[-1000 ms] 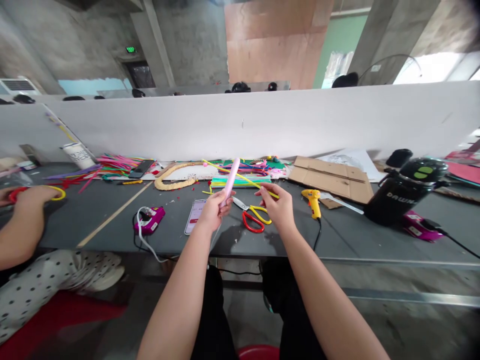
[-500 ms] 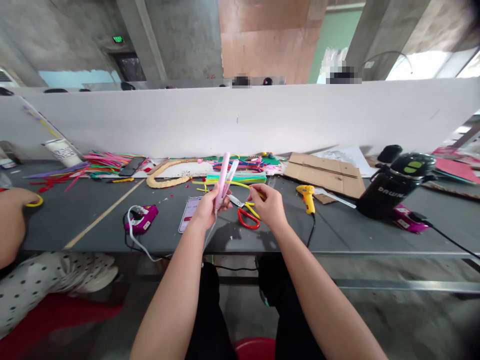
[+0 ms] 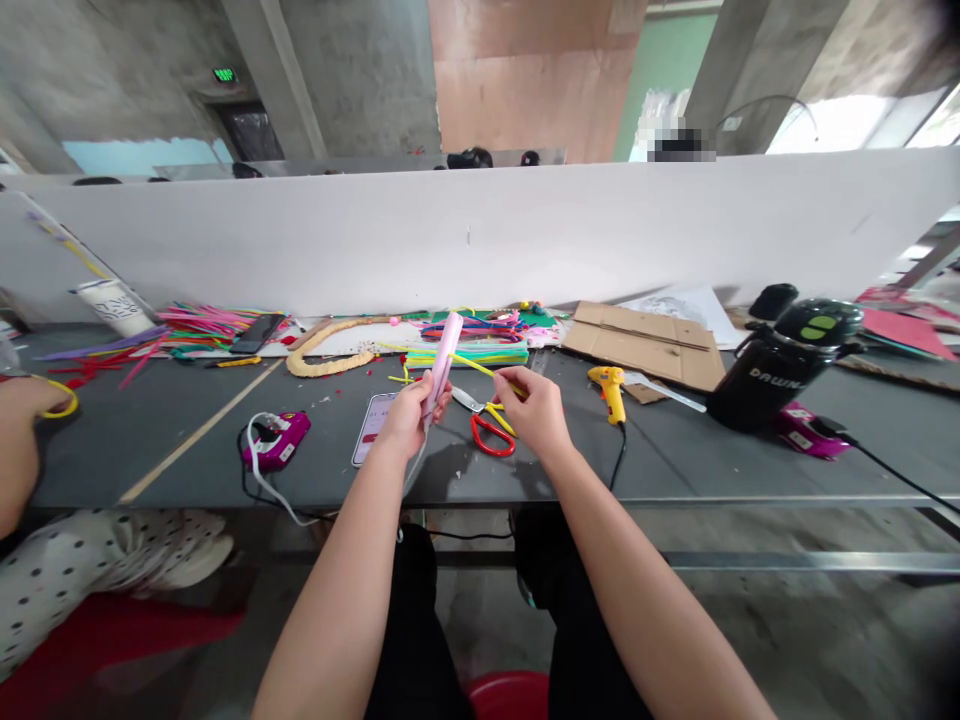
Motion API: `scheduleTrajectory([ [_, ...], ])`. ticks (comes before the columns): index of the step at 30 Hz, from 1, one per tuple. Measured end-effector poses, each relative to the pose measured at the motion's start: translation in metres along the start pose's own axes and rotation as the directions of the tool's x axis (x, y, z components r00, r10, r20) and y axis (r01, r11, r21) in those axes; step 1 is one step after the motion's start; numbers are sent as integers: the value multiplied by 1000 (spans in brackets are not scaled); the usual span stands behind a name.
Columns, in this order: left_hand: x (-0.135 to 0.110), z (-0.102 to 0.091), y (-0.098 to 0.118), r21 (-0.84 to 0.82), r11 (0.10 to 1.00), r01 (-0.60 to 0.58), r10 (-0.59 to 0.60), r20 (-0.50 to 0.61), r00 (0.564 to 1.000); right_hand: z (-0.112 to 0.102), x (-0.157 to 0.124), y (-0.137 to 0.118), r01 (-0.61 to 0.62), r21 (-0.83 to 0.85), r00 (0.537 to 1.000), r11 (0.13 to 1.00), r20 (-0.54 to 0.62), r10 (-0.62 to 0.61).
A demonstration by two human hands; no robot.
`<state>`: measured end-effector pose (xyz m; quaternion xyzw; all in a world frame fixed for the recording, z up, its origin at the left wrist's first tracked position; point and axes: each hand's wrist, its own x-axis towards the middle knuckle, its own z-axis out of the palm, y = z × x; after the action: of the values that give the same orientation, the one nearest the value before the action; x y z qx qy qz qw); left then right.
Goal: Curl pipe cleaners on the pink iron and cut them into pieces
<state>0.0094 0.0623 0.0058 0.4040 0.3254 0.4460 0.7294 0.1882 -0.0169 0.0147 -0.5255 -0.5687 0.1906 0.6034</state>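
My left hand [image 3: 411, 412] is closed round the lower end of a slim pink clamp-like iron [image 3: 442, 362], which points up and away from me. Its two arms are pressed together on a yellow pipe cleaner [image 3: 480, 367]. My right hand [image 3: 534, 408] pinches the near end of that pipe cleaner, just right of the iron. Both hands hover over the grey table [image 3: 675, 460]. Red-and-yellow scissors [image 3: 489, 425] lie under them and a phone [image 3: 369, 416] lies just to the left.
A yellow glue gun [image 3: 610, 388], cardboard [image 3: 645, 340] and a black jug [image 3: 787, 362] lie to the right. A magenta glue gun [image 3: 271, 440] and heaps of coloured pipe cleaners [image 3: 202, 326] lie left. Another person's hand [image 3: 19, 412] holds a yellow ring at far left. A white partition [image 3: 480, 235] stands behind.
The iron's two arms were apart half a second ago and are now closed on the yellow pipe cleaner. The view has shifted slightly; my hands stay in about the same place.
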Motion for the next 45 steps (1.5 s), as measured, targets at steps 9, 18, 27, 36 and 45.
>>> scheduleTrajectory([
  [9, 0, -1, 1, 105, 993, -59, 61, -13, 998, 2, 0, 1, -11, -54, 993, 998, 117, 17],
  [18, 5, -8, 8, 19, 999, -37, 38, -67, 997, -5, 4, -5, -134, 277, 989, 951, 105, 108],
  [27, 13, -26, 13, -75, 997, -29, 19, -134, 991, -20, 8, 0, -163, 449, 977, 878, -47, 206],
  [36, 8, -28, 16, -95, 992, -88, 77, -108, 991, -31, 16, 9, -120, 565, 910, 817, -267, 318],
  [45, 2, -15, 3, 96, 995, -18, 5, 132, 991, -5, 18, 10, -124, 454, 965, 882, -151, 213],
])
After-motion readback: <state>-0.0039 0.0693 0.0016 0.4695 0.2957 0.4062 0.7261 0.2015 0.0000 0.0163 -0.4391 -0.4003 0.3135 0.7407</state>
